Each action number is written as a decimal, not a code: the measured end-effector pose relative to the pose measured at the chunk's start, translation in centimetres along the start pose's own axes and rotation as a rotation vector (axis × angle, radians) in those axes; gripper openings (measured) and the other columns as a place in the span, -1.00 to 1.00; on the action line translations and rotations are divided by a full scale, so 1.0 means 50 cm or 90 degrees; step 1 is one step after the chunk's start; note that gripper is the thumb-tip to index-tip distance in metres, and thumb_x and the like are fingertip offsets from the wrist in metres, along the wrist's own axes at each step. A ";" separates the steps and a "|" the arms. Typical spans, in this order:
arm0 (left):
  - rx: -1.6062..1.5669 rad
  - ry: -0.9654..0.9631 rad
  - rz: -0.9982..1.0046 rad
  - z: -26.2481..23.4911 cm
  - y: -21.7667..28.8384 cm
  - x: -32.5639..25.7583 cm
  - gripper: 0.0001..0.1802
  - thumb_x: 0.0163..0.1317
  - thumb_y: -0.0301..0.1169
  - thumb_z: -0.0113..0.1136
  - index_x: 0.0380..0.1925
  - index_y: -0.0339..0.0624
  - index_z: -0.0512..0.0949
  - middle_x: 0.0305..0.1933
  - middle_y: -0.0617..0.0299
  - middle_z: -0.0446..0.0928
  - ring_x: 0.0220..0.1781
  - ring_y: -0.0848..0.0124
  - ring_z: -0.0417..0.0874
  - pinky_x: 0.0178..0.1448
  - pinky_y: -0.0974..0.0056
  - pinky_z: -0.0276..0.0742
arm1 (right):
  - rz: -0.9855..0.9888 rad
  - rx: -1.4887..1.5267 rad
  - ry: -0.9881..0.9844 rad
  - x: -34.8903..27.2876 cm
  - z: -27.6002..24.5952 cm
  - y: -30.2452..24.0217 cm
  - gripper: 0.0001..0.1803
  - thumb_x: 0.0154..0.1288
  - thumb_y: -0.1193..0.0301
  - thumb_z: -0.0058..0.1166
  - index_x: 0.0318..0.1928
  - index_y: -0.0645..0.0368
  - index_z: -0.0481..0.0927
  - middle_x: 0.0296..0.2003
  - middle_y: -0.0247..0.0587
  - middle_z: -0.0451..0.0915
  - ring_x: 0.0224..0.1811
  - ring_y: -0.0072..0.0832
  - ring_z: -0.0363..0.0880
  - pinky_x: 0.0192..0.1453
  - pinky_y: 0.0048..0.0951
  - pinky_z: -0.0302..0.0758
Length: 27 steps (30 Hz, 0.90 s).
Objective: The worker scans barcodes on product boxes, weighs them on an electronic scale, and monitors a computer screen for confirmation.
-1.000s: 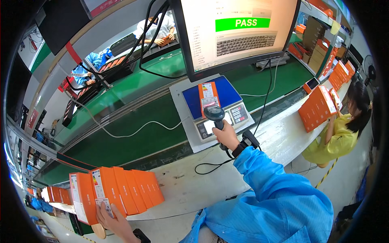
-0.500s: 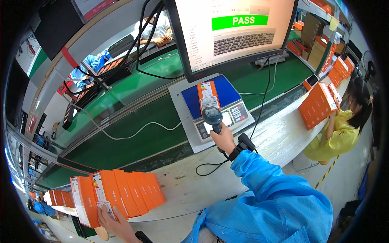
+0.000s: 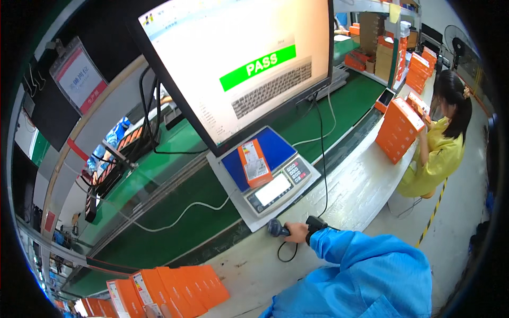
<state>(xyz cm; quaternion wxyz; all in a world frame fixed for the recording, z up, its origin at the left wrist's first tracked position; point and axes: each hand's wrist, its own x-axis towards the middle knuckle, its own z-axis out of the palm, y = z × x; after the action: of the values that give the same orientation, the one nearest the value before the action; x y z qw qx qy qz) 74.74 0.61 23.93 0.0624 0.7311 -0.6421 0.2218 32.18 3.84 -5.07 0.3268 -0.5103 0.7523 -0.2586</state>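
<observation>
My right hand (image 3: 298, 232) is closed round the handle of a dark handheld barcode scanner (image 3: 276, 228), low over the white bench just in front of the scale. A flat orange box (image 3: 254, 163) with a white label lies on the blue plate of a weighing scale (image 3: 271, 192). At the lower left, a row of orange boxes (image 3: 180, 289) stands on the bench. Only a small part of my left hand (image 3: 168, 311) shows at the bottom edge beside the front boxes; its fingers are mostly cut off.
A large monitor (image 3: 254, 69) with a green banner stands behind the scale. Cables hang beside it, and a green conveyor (image 3: 175, 212) runs along the bench. At the right, a person in yellow (image 3: 437, 153) handles an orange box near a larger orange carton (image 3: 398, 130).
My right hand has brought the scanner down from above the box on the scale to the bench front. The view has tilted, leaving my left hand mostly out of the picture.
</observation>
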 end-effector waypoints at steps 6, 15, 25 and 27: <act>-0.178 0.063 0.048 0.017 -0.019 0.006 -0.36 0.08 -0.01 0.32 -0.05 -0.37 0.54 0.01 -0.24 0.46 -0.04 0.04 0.54 -0.02 0.18 0.50 | 0.052 -0.065 0.171 0.089 -0.150 -0.069 -0.20 -0.05 -0.22 0.16 -0.05 0.27 0.57 -0.20 0.13 0.59 -0.10 -0.07 0.56 -0.02 -0.16 0.47; -0.126 -0.191 -0.135 -0.025 0.014 0.040 -0.40 0.06 -0.14 0.25 0.07 -0.19 0.39 0.06 -0.07 0.40 0.14 0.02 0.36 0.17 -0.06 0.24 | 0.161 -0.192 0.335 0.379 -0.191 -0.247 0.27 -0.17 -0.28 0.24 0.40 0.19 -0.03 0.33 0.46 -0.12 0.36 0.38 -0.09 0.30 0.30 0.05; 0.050 -0.025 0.090 0.036 0.014 0.060 -0.22 0.08 0.16 0.21 0.17 -0.16 0.40 0.19 -0.02 0.40 0.22 0.04 0.37 0.34 -0.03 0.13 | -0.169 0.067 0.300 0.122 -0.281 -0.112 0.03 -0.40 0.23 0.38 0.23 0.19 0.24 0.09 0.22 0.27 0.10 0.09 0.34 0.18 -0.10 0.37; -0.019 -0.092 0.168 -0.004 0.045 0.083 -0.16 0.08 0.16 0.20 0.22 -0.20 0.32 0.22 -0.06 0.37 0.26 0.07 0.34 0.33 0.01 0.21 | -0.210 0.123 0.282 0.011 -0.312 -0.066 -0.04 -0.35 0.23 0.30 0.21 0.19 0.26 0.11 0.17 0.28 0.12 0.04 0.34 0.19 -0.15 0.36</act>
<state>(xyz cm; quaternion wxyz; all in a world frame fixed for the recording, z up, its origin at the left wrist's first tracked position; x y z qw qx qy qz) 72.84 -3.48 25.33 -0.0033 0.6532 -0.7389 0.1654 22.22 3.04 7.36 0.1551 -0.5234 0.6840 -0.4840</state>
